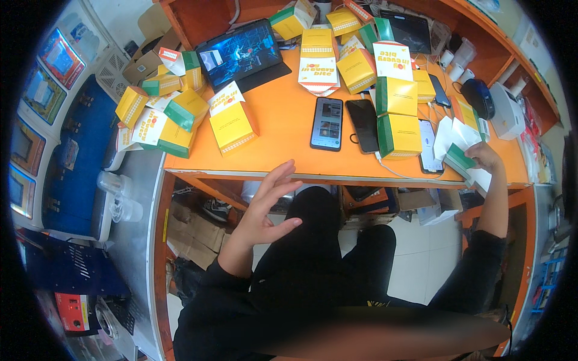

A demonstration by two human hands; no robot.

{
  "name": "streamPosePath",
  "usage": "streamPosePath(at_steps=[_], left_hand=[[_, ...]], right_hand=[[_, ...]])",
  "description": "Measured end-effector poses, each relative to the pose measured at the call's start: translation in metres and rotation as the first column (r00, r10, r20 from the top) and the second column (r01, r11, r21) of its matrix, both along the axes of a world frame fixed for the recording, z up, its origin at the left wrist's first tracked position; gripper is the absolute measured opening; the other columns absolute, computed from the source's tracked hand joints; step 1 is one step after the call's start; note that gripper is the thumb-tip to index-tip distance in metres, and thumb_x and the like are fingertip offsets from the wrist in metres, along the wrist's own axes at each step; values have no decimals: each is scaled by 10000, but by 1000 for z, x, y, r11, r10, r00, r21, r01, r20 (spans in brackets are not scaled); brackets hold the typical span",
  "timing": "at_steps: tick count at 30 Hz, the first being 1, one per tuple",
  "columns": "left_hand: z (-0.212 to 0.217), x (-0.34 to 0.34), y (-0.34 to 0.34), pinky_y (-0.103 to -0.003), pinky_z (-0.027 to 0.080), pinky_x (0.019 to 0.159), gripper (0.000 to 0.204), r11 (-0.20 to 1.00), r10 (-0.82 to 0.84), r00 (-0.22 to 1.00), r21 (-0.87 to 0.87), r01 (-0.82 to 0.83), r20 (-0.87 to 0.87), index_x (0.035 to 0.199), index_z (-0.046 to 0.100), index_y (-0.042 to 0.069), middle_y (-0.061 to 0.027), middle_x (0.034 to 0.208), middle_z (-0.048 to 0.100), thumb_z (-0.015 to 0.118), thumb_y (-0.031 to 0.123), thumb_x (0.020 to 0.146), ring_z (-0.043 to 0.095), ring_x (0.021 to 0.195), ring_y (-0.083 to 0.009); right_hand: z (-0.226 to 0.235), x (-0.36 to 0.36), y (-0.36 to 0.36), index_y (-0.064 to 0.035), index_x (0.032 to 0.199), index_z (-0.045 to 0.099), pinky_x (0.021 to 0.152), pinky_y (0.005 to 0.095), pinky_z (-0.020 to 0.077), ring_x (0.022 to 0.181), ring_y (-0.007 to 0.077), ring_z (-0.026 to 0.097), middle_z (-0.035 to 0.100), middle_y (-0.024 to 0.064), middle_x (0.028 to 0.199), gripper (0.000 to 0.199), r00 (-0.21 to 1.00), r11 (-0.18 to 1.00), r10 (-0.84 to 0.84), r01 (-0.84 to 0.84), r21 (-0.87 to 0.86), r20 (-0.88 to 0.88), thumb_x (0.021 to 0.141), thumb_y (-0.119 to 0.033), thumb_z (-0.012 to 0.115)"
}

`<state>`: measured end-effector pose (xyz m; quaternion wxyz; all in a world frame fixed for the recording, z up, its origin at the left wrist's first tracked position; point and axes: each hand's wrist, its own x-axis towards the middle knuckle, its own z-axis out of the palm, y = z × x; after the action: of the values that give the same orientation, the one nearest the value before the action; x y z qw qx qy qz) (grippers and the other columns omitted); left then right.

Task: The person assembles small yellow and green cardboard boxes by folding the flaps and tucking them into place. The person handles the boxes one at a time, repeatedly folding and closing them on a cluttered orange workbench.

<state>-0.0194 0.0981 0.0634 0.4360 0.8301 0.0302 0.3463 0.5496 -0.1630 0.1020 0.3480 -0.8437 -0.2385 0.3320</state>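
Observation:
My left hand (270,207) hovers over my lap, just off the front edge of the orange desk (274,144). Its fingers are stretched out, with nothing in them. At the desk's right side, my right hand (486,157) pinches a green and white carton (462,157), seemingly unfolded, its panels standing at angles. Under and beside that carton lies a phone with a lit screen (429,144). Nearest to my left hand on the desk is a folded yellow box (233,126) with a white flap raised.
More yellow and green boxes are heaped at the left edge (171,117) and in a stack (398,108) at centre right. A lit tablet (244,54) leans at the back left. Two phones (326,124) lie mid-desk, and a white cable (397,170) trails along the front edge.

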Motion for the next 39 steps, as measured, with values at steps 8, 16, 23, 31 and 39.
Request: streamPosePath(at_steps=[8,16,23,31,39], left_hand=[[2,-5,-1,-485,343,1105,569,1000,9,1000,-2,-9,-17,1312,554,90,-217,1506,320,733,127,773,338,1402,-360],[1,-2,-2,-478,339,1107,572,1000,-5,1000,-2,5,-10,1317,548,87,-214,1509,316,734,129,778,340,1402,-358],[0,1,-5,-473,337,1107,576,1000,-24,1000,-5,24,-4,1318,548,87,-220,1505,320,739,133,777,344,1398,-359],[4,1,-7,-467,342,1103,569,999,-27,1000,17,27,-8,1316,548,74,-226,1500,324,737,132,782,353,1391,-363],[7,-4,-7,-466,343,1101,561,1000,-2,1000,22,3,-10,1317,543,66,-229,1496,326,733,127,792,357,1387,-367]], right_hand=[[4,1,-1,81,936,704,601,245,530,631,156,633,680,113,764,321,973,973,225,-227,-34,-47,653,-49,783],[4,-3,-3,49,990,717,639,222,539,687,150,660,706,96,825,342,954,954,299,-299,-16,-1,690,-90,808],[7,-20,1,-81,1133,702,738,265,549,942,164,650,671,81,1076,347,993,992,113,-111,-53,38,820,33,604],[11,-55,31,-129,1134,710,879,299,507,1015,204,626,692,56,1073,350,682,827,562,-483,-288,469,814,-37,600],[22,-50,33,-122,1016,751,615,324,577,797,170,672,711,29,924,251,888,896,404,-337,-288,219,811,-11,655]])
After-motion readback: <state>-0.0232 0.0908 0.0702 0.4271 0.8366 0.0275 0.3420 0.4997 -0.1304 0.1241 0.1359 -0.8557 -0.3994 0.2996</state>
